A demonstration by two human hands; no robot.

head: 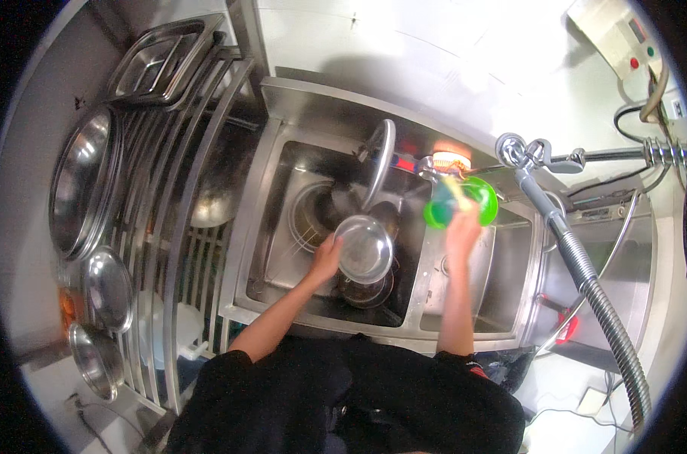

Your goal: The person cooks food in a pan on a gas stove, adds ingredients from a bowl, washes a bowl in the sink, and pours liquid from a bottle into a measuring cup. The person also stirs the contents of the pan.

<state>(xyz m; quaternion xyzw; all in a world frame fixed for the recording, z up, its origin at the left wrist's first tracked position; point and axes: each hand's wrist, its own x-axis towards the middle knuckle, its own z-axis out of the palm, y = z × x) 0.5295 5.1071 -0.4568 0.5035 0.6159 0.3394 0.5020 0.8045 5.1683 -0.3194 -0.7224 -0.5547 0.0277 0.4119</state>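
A shallow round metal bowl [365, 249] is gripped at its left rim by my left hand [325, 262], above the left basin of a stainless steel sink [270, 249]. At the bright green plastic bowl [485, 198], my right hand [464, 226] holds a blurred yellow-and-green scrubbing sponge [456, 193]. That green bowl sits at the back of the divider and right basin [494, 284]. Below the metal bowl, a round pot [312, 218] and a dark pan [366, 292] lie in the left basin, partly hidden.
A curved faucet [387, 142] reaches over the left basin. An orange-topped container [452, 153] stands behind the green bowl. On the right hangs a spray hose [590, 284]. To the left, a slatted metal rack [178, 227] holds steel pans [85, 181] and lids.
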